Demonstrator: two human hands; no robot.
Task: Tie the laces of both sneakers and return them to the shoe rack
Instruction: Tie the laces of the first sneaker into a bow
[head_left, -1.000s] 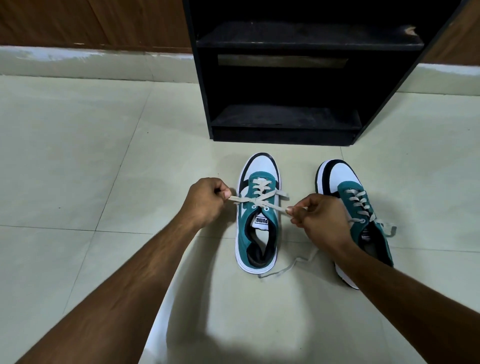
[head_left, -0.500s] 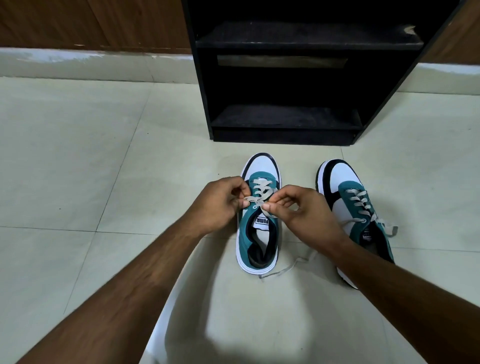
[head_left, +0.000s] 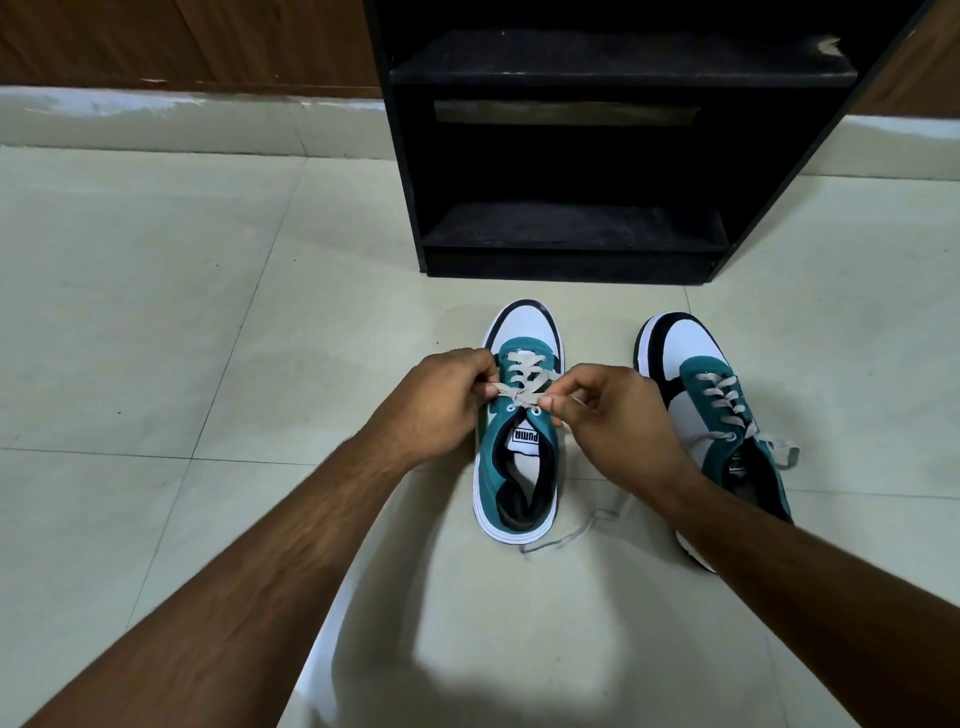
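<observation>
Your left hand (head_left: 441, 400) is pinching one lace end between thumb and curled fingers, and your right hand (head_left: 613, 415) is pinching the other end the same way; both grips are closing tightly on the lace (head_left: 519, 400) just above the top eyelets of the left sneaker (head_left: 517, 441). The two strands are crossing between your hands, so you are probably working on the first knot.

To do this well, be keeping both pinches close to the crossing and pulling the ends apart evenly and level, so the knot is seating flat on the tongue rather than sliding to one side. Avoid lifting, or the shoe will be tipping up off the floor (head_left: 182, 312). One lace tail (head_left: 571, 535) is trailing on the floor beside the heel, so be leaving enough length for the loops.

The left sneaker is standing upright on its sole in the middle of the floor, its long axis running straight away from you, toe pointing at the rack (head_left: 571, 260) and heel toward you. The right sneaker (head_left: 711, 415) is sitting just beside it, apart from it, toe also toward the rack but angled a little inward, with its lace ends lying loose at its outer side, so it appears not yet tied. The rack is standing against the far edge of the floor, near the toes, with both shelves showing nothing on them.
</observation>
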